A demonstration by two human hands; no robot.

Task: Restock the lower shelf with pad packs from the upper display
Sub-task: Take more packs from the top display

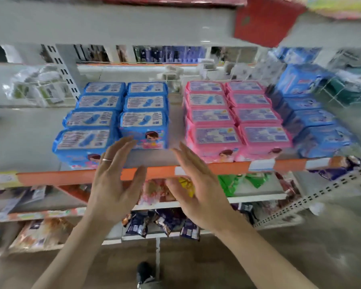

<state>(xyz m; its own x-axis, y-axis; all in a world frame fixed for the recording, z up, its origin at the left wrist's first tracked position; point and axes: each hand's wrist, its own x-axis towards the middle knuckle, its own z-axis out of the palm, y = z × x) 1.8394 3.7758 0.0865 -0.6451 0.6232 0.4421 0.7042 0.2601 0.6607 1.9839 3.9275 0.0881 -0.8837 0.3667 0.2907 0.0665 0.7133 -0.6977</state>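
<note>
Both the left hand [113,180], ringed, and the right hand [198,184] are held wide open with nothing gripped, just before the orange-edged white shelf [71,177], on which light-blue plastic pad packs [113,115] are ranged in two rows beside pink plastic pad packs [236,119].

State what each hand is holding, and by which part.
Nothing is held. Left hand and right hand are open, fingers straight, in front of the blue pad packs.
</note>
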